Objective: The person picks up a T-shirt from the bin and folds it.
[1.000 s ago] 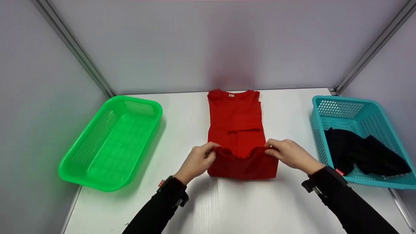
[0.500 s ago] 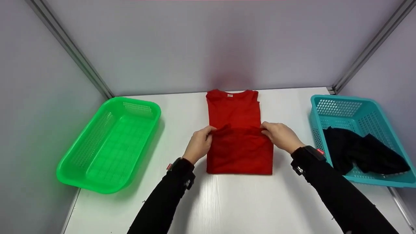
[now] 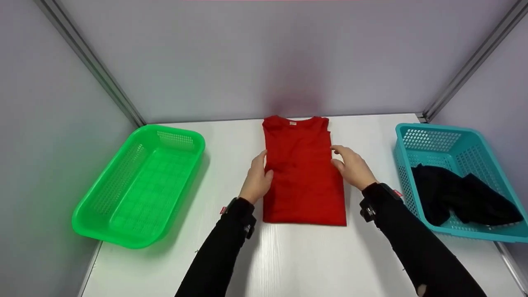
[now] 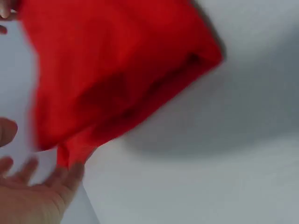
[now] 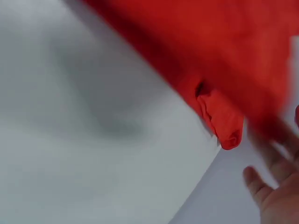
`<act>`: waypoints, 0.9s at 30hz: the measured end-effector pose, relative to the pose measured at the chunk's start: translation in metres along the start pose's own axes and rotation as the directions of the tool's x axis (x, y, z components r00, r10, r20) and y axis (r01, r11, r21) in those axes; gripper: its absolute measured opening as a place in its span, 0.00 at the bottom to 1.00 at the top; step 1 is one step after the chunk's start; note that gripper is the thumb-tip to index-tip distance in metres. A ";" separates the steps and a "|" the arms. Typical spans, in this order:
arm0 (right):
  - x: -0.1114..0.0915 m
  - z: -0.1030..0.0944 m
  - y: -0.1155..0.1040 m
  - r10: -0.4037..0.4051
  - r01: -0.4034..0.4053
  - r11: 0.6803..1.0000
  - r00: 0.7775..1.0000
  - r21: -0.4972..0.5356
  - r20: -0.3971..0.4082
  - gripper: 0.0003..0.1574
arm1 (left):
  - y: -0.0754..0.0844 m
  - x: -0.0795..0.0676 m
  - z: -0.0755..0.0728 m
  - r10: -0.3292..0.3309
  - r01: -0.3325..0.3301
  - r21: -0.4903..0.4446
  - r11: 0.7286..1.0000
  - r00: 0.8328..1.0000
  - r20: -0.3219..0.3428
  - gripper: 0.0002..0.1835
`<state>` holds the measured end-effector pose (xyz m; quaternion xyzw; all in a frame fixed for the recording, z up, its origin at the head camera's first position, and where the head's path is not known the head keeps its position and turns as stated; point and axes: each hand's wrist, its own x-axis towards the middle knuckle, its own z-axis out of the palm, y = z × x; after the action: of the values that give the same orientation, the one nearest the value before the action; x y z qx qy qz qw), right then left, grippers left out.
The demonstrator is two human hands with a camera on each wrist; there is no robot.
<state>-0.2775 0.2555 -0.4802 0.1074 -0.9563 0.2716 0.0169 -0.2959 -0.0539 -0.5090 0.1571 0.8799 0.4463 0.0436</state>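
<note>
A red shirt (image 3: 303, 177) lies folded into a long rectangle on the white table, its neckline and small label at the far end. My left hand (image 3: 256, 178) is at the shirt's left edge, fingers spread and nothing held; in the left wrist view the hand (image 4: 35, 196) shows thumb and fingers apart below the fabric. On the opposite edge my right hand (image 3: 352, 167) has its thumb and fingers parted beside the cloth. The right wrist view shows that hand's fingers (image 5: 256, 185) loose near the shirt's side.
A green plastic basket (image 3: 196, 181) stands on the left of the table (image 3: 288, 264). At the right, a blue basket (image 3: 402, 173) holds a black garment (image 3: 462, 196). Panels enclose the back and both sides.
Both hands carried the shirt's near end away from me and laid it over the upper part. The pinched fingers have since let go and spread at the sides.
</note>
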 end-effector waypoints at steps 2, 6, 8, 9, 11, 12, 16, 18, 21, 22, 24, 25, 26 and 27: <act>-0.008 0.004 0.002 0.036 -0.036 0.999 0.999 -0.001 0.040 0.28 | -0.008 -0.007 0.004 -0.019 0.019 0.039 0.999 1.000 0.010 0.32; -0.030 0.014 0.011 -0.035 0.042 0.997 0.995 -0.071 0.090 0.26 | -0.025 -0.026 0.009 0.029 -0.031 0.196 0.980 0.999 0.016 0.24; -0.043 0.021 0.015 -0.108 0.118 0.986 0.990 -0.118 0.088 0.24 | -0.033 -0.038 0.011 0.090 -0.104 0.278 0.955 0.994 0.062 0.18; -0.050 0.025 0.017 -0.145 0.157 0.978 0.985 -0.141 0.088 0.23 | -0.036 -0.044 0.012 0.135 -0.158 0.318 0.935 0.986 0.095 0.15; -0.064 0.032 0.020 -0.218 0.232 0.954 0.971 -0.189 0.095 0.22 | -0.042 -0.055 0.013 0.219 -0.277 0.375 0.885 0.957 0.190 0.10; -0.072 0.036 0.022 -0.250 0.267 0.941 0.963 -0.210 0.105 0.22 | -0.045 -0.061 0.014 0.258 -0.336 0.400 0.853 0.937 0.237 0.08; -0.101 0.053 0.027 -0.330 0.367 0.891 0.928 -0.267 0.174 0.23 | -0.056 -0.078 0.019 0.359 -0.511 0.477 0.715 0.854 0.376 0.09; -0.113 0.061 0.030 -0.359 0.409 0.860 0.910 -0.306 0.207 0.23 | -0.060 -0.084 0.022 0.396 -0.564 0.545 0.620 0.825 0.403 0.09; -0.125 0.071 0.036 -0.411 0.464 0.782 0.886 -0.416 0.217 0.19 | -0.065 -0.088 0.026 0.447 -0.603 0.663 0.444 0.790 0.419 0.07; -0.128 0.073 0.037 -0.431 0.476 0.754 0.878 -0.453 0.207 0.17 | -0.066 -0.088 0.028 0.464 -0.604 0.697 0.385 0.780 0.420 0.07; -0.131 0.077 0.040 -0.480 0.492 0.704 0.861 -0.511 0.168 0.14 | -0.066 -0.088 0.030 0.497 -0.600 0.750 0.280 0.759 0.421 0.07; -0.131 0.078 0.041 -0.501 0.497 0.687 0.852 -0.529 0.150 0.11 | -0.066 -0.088 0.030 0.510 -0.595 0.763 0.252 0.752 0.417 0.06; -0.131 0.079 0.041 -0.523 0.502 0.680 0.843 -0.535 0.127 0.10 | -0.066 -0.089 0.031 0.520 -0.589 0.774 0.232 0.748 0.413 0.06; -0.130 0.080 0.042 -0.543 0.505 0.679 0.834 -0.533 0.098 0.09 | -0.065 -0.089 0.031 0.527 -0.585 0.781 0.220 0.745 0.409 0.06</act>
<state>-0.1570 0.2739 -0.5816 0.3579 -0.9204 -0.0207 0.1559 -0.2206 -0.0941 -0.5847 0.4709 0.8586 -0.0919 -0.1806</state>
